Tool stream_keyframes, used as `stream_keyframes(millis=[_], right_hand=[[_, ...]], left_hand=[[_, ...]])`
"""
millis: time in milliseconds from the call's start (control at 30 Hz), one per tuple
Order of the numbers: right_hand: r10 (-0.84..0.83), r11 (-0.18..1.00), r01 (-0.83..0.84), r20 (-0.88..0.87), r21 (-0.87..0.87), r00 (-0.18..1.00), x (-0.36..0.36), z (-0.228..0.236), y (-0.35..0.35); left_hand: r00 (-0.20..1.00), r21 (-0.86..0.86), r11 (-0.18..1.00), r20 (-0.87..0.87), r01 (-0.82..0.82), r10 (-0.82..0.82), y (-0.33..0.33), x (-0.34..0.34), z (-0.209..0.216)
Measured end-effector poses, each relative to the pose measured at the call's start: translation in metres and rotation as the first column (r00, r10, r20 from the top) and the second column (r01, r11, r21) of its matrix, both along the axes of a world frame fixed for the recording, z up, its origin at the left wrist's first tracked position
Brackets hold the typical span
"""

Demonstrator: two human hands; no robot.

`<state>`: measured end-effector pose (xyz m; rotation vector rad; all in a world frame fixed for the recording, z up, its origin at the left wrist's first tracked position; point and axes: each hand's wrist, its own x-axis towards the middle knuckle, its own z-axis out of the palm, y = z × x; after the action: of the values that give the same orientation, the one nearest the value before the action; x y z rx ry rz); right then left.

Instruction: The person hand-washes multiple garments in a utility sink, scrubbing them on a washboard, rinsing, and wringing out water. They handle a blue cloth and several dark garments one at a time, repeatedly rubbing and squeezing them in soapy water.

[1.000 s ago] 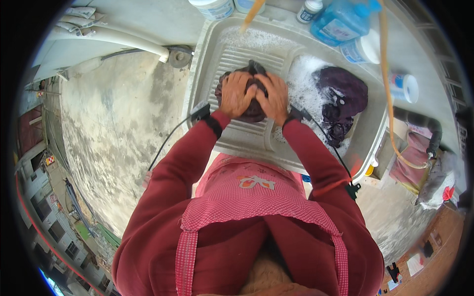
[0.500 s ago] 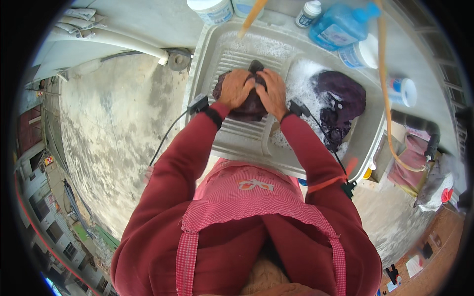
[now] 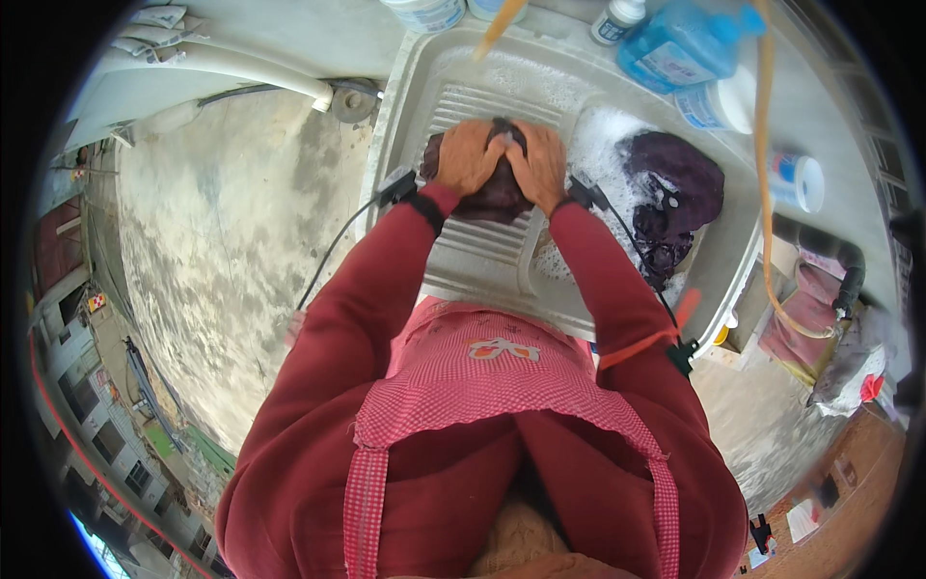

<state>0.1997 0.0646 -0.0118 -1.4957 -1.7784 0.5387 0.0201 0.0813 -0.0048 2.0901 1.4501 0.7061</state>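
Note:
A wet dark maroon cloth point(image 3: 494, 199) lies bunched on the ridged washboard point(image 3: 482, 259) part of the sink. My left hand point(image 3: 470, 156) is closed on its left side. From the right, my right hand point(image 3: 538, 164) grips the same cloth, the two thumbs meeting in the middle. A dark bit of fabric shows between the hands at the top, and the fingertips are largely hidden. In the basin to the right, a dark purple garment point(image 3: 687, 174) sits half in white suds point(image 3: 603, 154), touched by neither hand.
The grey sink's rim point(image 3: 381, 159) surrounds both halves. Along its far edge stand a blue bottle point(image 3: 680, 48), a small white bottle point(image 3: 617, 21) and white tubs point(image 3: 719, 101). A yellowish hose point(image 3: 767, 193) hangs at the right. Cables run from devices at both wrists.
My hands have drawn closer together, thumbs now meeting, with the cloth gathered between them and its lower edge slightly farther from me. The whole view has shifted a little.

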Motion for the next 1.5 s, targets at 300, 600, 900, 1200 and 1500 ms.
stream_keyframes(millis=[300,600,900,1200,1500], right_hand=[[-0.066,0.991,0.057,0.08,0.118,0.995,-0.011,-0.028,0.017],[0.154,0.988,-0.155,-0.033,-0.027,0.988,-0.003,0.031,-0.043],[-0.155,0.986,0.131,0.266,0.106,0.951,-0.015,-0.048,0.053],[0.198,0.974,-0.2,0.03,0.105,0.98,-0.007,0.037,-0.076],[-0.215,0.969,0.174,0.248,0.176,0.945,-0.016,-0.038,0.065]], left_hand=[[0.975,0.21,0.977,-0.221,0.03,0.017,0.015,0.001,-0.028],[0.991,0.14,0.988,-0.101,-0.071,0.086,-0.062,-0.015,0.016],[0.974,0.229,0.973,-0.223,0.004,0.049,0.039,-0.001,-0.027],[0.981,0.25,0.949,-0.035,0.193,-0.191,-0.076,-0.03,0.024],[0.947,0.409,0.898,-0.189,-0.164,0.259,0.047,0.006,-0.022]])
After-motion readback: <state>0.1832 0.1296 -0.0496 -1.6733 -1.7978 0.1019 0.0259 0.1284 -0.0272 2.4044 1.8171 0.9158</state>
